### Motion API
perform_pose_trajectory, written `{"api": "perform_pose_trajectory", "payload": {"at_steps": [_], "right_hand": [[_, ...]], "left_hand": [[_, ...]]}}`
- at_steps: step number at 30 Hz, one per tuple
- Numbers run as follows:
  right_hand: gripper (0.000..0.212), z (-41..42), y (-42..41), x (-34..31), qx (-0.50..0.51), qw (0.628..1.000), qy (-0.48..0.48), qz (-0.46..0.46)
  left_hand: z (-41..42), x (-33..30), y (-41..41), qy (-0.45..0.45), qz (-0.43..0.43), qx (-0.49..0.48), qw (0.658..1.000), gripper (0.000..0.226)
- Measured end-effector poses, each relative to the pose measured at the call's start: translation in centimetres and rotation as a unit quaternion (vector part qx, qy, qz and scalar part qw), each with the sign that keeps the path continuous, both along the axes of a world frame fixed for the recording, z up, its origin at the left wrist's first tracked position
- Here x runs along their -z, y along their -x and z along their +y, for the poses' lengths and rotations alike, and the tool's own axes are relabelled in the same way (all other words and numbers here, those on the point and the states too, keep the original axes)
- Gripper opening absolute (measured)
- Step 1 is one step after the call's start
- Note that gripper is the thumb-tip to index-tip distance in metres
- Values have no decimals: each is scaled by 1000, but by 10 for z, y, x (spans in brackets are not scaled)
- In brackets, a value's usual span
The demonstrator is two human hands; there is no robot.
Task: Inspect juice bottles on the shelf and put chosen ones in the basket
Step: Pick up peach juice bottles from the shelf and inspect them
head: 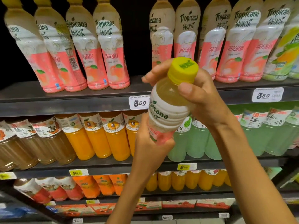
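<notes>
Both hands clasp 1 Tropicana bottle (pixel 168 109) held up before the shelves. Left hand (pixel 150 143) wraps its curled fingers round the pink lower end; right hand (pixel 199 96) grips the neck, thumb pressed on the clear shoulder just below the yellow cap (pixel 183 69), fingers curled behind. Tilted toward the camera, the bottle shows pale juice and a white label band. Behind it, matching peach bottles (pixel 111 47) line the top shelf (pixel 64 101), where a price tag (pixel 140 102) reads 350.
</notes>
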State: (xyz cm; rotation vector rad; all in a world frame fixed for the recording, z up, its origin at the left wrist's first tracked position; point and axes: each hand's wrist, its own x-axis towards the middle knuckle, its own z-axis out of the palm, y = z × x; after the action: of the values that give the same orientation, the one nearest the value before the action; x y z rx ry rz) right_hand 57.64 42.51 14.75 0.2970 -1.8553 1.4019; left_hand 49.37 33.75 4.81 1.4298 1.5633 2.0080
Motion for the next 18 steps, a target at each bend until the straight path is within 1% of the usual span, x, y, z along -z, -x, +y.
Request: {"api": "perform_pose_trajectory", "payload": {"at_steps": [2,4,5,7,9,11,13,15,16,18], "right_hand": [[31,-1,3,3,-45,999,25,-9],[21,-3,6,6,-70,995,64,-12],[17,-4,6,7,-59,995,78,-7],[12,-4,6,7,-7,994,107,17],[14,-4,6,6,43,988,146,39],[18,-2,6,5,53,981,180,44],[28,1,3,2,41,983,179,30],[35,4,3,-1,35,986,162,7],[35,5,4,-2,26,987,161,-6],[32,4,8,0,-17,980,194,-28]], "left_hand": [[-2,1,2,38,-18,73,996,47],[-5,3,0,59,-35,99,993,46],[-6,4,-2,55,-35,104,992,47],[-8,6,-3,33,-52,103,993,52],[-9,6,0,15,-72,67,995,54],[-11,5,5,7,-58,49,997,54],[-14,3,9,10,-50,81,995,56],[-18,2,12,40,-57,133,989,67],[-19,3,13,63,-62,158,984,72],[-21,7,12,118,-78,204,969,83]]}}
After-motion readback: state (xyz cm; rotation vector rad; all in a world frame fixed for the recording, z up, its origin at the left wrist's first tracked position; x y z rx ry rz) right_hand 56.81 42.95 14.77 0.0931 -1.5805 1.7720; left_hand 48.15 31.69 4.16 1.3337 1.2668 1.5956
